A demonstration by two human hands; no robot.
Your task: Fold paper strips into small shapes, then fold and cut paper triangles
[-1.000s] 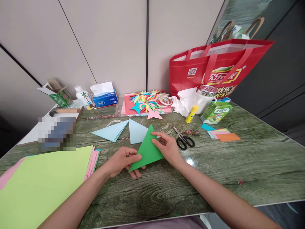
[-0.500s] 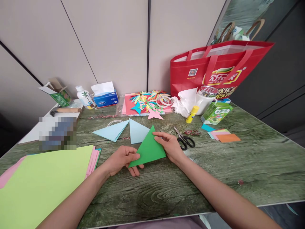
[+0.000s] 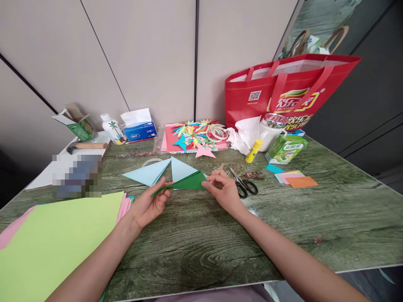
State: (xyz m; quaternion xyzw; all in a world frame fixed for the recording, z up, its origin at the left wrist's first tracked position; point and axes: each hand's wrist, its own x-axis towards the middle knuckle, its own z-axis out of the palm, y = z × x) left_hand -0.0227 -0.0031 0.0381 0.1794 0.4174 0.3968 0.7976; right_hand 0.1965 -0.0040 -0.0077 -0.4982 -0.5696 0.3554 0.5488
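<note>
A folded sheet of green paper point(image 3: 185, 182) is held up between my two hands, tilted so that it looks narrow. My left hand point(image 3: 151, 202) pinches its left corner, and my right hand point(image 3: 224, 188) grips the right end between thumb and fingers. Just behind it on the table lie two folded light blue paper triangles point(image 3: 147, 172); the green paper partly covers the right one. Black-handled scissors point(image 3: 244, 184) rest beside my right hand.
Left, a stack of coloured paper point(image 3: 69, 235) lies near a hammer point(image 3: 88, 146). At the back are a tissue box point(image 3: 140, 130), paper stars point(image 3: 197, 133), a yellow glue stick point(image 3: 254, 151), a mug point(image 3: 271, 136) and a red bag point(image 3: 248, 109). Small paper pieces point(image 3: 302, 181) lie right.
The green paper has turned from showing its broad triangular face to a narrow tilted view and moved slightly up. My left hand has shifted left and up, its palm turned more upward.
</note>
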